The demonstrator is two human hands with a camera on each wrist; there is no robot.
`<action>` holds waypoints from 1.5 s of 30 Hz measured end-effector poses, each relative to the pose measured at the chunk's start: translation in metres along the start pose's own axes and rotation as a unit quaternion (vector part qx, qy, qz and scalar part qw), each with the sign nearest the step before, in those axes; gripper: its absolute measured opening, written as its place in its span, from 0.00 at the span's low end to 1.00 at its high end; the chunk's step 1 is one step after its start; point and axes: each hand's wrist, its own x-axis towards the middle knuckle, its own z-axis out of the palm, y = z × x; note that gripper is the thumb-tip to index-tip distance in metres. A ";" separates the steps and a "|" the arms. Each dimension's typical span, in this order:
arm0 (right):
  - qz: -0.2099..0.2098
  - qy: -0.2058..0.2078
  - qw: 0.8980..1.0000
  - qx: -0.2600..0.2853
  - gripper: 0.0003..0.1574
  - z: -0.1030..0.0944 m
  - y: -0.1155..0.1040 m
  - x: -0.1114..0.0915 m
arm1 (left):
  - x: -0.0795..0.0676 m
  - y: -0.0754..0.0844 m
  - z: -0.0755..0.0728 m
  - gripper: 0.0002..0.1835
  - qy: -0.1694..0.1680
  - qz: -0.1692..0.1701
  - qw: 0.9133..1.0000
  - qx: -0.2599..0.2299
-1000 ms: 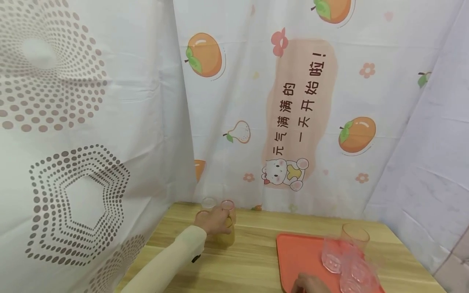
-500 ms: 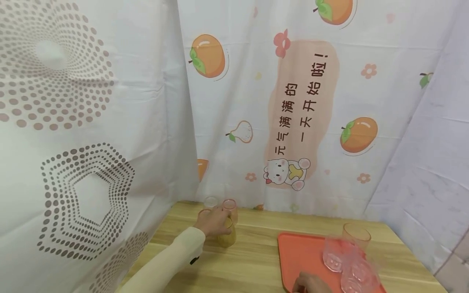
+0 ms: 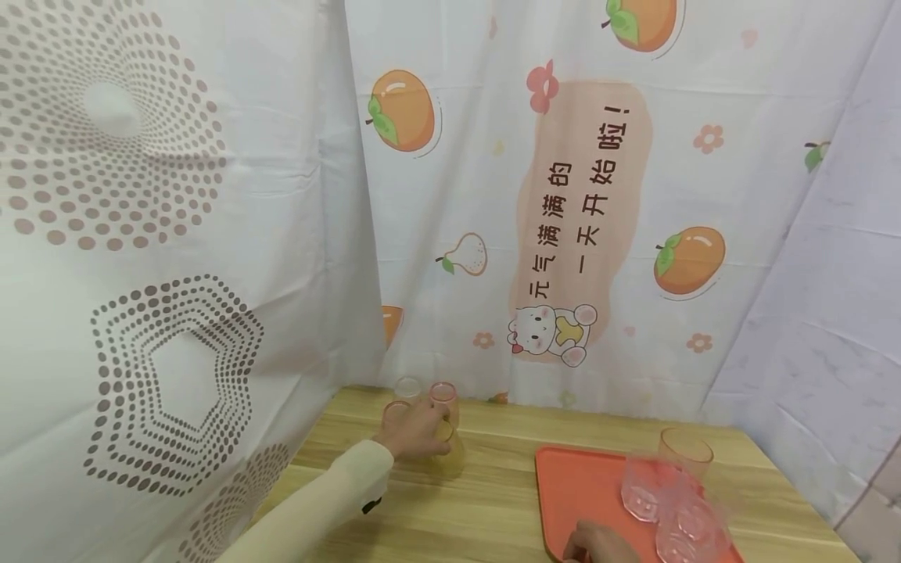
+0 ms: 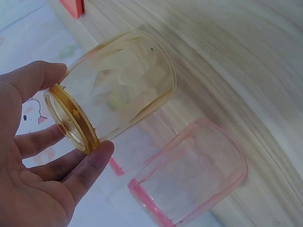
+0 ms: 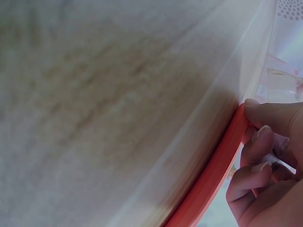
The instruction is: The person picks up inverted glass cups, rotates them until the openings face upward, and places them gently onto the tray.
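My left hand [image 3: 417, 428] grips a clear yellow cup [image 3: 452, 457] by its thick amber base, thumb on one side and fingers on the other. In the left wrist view, the cup's thin-rimmed end [image 4: 156, 61] points toward the table, away from the palm. A pink-tinted cup [image 4: 199, 165] stands right beside it. Behind and left of the hand are another clear cup [image 3: 407, 386] and a reddish-rimmed one [image 3: 394, 408], partly covered by the hand. My right hand [image 3: 600, 543] pinches the near left edge of the red tray [image 3: 577, 489], its other fingers curled.
Several clear pinkish cups [image 3: 642, 500] stand on the tray's right part. An orange-tinted cup [image 3: 684, 455] is at its back right corner. Patterned curtains [image 3: 450, 180] hang behind and beside the wooden table [image 3: 493, 500].
My left hand has shifted slightly right with the yellow cup, which now stands a little farther from the cups at its left. The right hand stays at the tray's edge.
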 end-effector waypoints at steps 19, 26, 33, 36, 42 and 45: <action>0.000 -0.005 1.000 -0.014 0.09 -0.001 0.003 0.001 | -0.017 0.010 -0.001 0.27 -0.006 0.005 0.995 -0.097; -0.005 -0.009 1.000 -0.015 0.09 -0.002 0.002 0.000 | -0.021 0.011 0.004 0.28 -0.003 0.008 0.995 -0.096; -0.008 -0.011 1.000 -0.009 0.08 -0.002 0.001 0.001 | -0.021 0.009 0.007 0.28 0.010 0.023 0.995 -0.099; -0.005 -0.014 1.000 -0.003 0.08 -0.002 0.002 0.001 | -0.022 0.010 0.006 0.28 0.016 0.028 0.993 -0.114; -0.010 -0.018 1.000 -0.004 0.08 -0.003 0.003 0.002 | -0.021 0.012 0.008 0.29 0.020 0.028 0.986 -0.161; -0.010 -0.019 1.000 -0.001 0.08 -0.003 0.003 0.002 | -0.021 0.013 0.009 0.30 0.021 0.023 0.982 -0.184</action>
